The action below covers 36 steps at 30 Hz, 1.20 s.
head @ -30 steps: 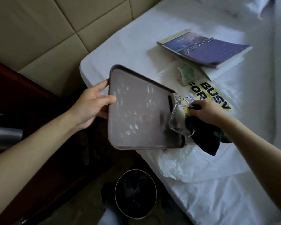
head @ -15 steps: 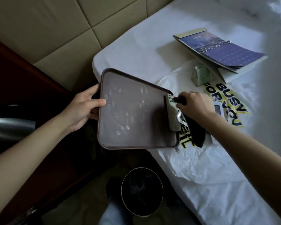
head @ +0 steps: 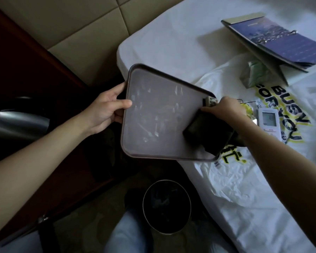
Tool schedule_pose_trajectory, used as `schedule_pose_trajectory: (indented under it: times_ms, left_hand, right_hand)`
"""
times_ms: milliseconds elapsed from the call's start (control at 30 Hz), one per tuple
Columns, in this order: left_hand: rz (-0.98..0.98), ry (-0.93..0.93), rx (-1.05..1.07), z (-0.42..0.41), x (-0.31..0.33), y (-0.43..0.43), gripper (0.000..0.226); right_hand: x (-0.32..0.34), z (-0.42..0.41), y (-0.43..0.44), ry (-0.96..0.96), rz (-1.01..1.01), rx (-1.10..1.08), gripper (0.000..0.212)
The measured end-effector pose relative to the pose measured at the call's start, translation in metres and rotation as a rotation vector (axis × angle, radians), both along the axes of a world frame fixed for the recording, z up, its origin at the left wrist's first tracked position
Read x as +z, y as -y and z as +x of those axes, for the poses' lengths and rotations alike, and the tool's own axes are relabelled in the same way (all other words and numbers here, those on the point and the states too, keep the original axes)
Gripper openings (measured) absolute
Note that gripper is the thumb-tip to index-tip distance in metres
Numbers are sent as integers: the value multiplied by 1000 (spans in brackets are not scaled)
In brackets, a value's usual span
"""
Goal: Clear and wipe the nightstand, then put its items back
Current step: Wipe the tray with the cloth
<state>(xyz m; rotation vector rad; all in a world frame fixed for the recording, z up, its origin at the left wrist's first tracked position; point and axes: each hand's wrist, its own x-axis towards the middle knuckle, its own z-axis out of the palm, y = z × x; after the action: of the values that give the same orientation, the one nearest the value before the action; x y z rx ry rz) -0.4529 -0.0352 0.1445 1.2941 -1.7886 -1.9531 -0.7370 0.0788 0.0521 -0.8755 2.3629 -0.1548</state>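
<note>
A brown rectangular tray (head: 153,114) is held over the gap between bed and nightstand, its surface smeared with pale marks. My left hand (head: 108,108) grips its left edge, thumb on top. My right hand (head: 226,108) grips a dark cloth (head: 208,136) that lies on the tray's right part. A remote control (head: 211,101) peeks out at the tray's right rim by my right hand. The dark wooden nightstand (head: 44,84) stands at the left.
A white plastic bag (head: 235,179) with yellow and black lettering covers the bed. On it lie a white remote (head: 267,121), a green packet (head: 255,72) and a blue desk calendar (head: 277,39). A round waste bin (head: 167,207) stands on the floor below the tray.
My right hand has drawn the dark cloth from the bed side onto the tray's right part. The tray has stayed in my left hand. The camera has shifted left.
</note>
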Motion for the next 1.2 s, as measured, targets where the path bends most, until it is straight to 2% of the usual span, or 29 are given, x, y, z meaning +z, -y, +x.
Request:
schedule_pose_trajectory:
  times_ms: [200, 333, 500, 600, 700, 800, 933, 967, 1000, 1033, 1133, 1200]
  left_hand:
    - [10, -37, -11, 9, -7, -1, 61]
    - [-17, -26, -3, 22, -6, -2, 62]
    - [-61, -26, 107, 48, 8, 5, 51]
    - [-65, -20, 189, 55, 21, 1, 52]
    - [-60, -13, 264, 63, 40, -13, 52]
    - [-39, -29, 331, 81, 60, -35, 52]
    - [-13, -122, 457, 101, 86, -74, 53]
    - [-15, -142, 482, 106, 93, -85, 55]
    - [-23, -160, 497, 112, 99, -95, 56]
    - [-37, -176, 513, 119, 107, -105, 56]
    - [-66, -201, 575, 147, 126, -134, 56]
    - [-81, -230, 614, 167, 138, -154, 56]
  right_hand:
    - [0, -13, 9, 7, 71, 90, 45]
    - [5, -29, 3, 79, 118, 168, 43]
    - [17, -47, -16, -144, 197, 278, 50]
    - [34, -27, -17, -195, 46, 321, 44]
    - [60, -6, -14, -80, -192, 346, 20]
    - [92, 8, -5, 178, -481, 306, 8]
    - [136, 48, 9, 659, -718, 168, 4]
    - [144, 59, 10, 709, -755, 190, 9]
    - [151, 70, 10, 663, -794, 277, 17]
    - [156, 80, 7, 511, -836, 418, 28]
    - [169, 101, -13, -155, -821, 818, 55]
    - [174, 117, -38, -283, -752, 949, 71]
